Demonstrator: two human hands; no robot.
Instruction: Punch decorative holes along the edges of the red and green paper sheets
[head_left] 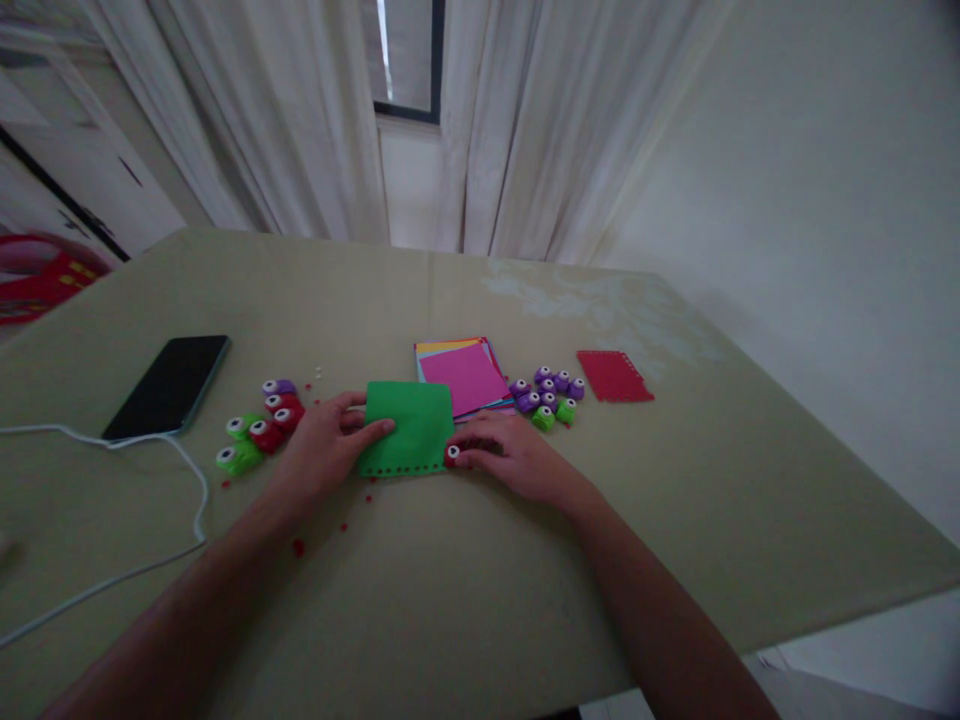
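My left hand [330, 445] grips a green square sheet [410, 428] at its left side, thumb on top and fingers behind. A row of small holes runs along the sheet's near edge. At the near right corner, my right hand [506, 455] pinches a small red piece with a white eye [451, 456] against the sheet. I cannot make out exactly what kind of piece it is. Beside my left hand sit similar eyed pieces in red [265, 435], green [238, 459] and purple [279, 387].
Behind the green sheet lies a stack of coloured sheets [466, 377], pink on top. More purple eyed pieces [548, 385] and a red sheet with holed edges [615, 376] are to the right. A black phone [171, 385], white cable [196, 490] and red bits [298, 547] lie left.
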